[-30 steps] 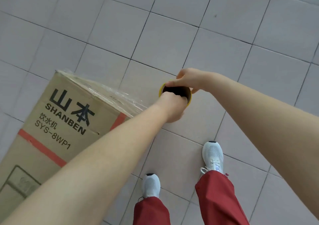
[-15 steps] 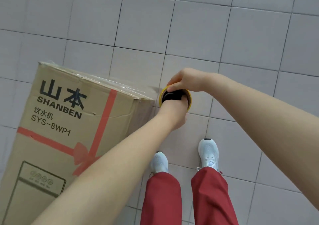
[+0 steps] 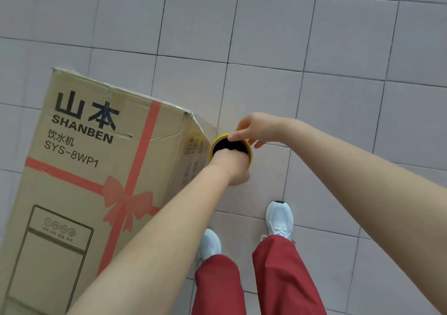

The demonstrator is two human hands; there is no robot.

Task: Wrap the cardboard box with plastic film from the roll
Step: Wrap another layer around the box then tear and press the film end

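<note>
Head camera view: a cardboard box [image 3: 96,169] printed "SHANBEN SYS-8WP1", with a red ribbon and bow design, stands at left on a grey tiled floor [image 3: 314,36]. Just beside its near right corner is a yellow-rimmed roll of plastic film [image 3: 251,157], its open end facing up. The left hand [image 3: 232,169] is sunk into the dark core, its fingers hidden, so its grip cannot be told. The right hand [image 3: 256,127] pinches the far rim. Below are white sneakers [image 3: 279,218] and red trousers [image 3: 278,278].

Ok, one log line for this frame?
left hand: fingers in film roll core | right hand: pinching roll rim | cardboard box: beside roll
</note>
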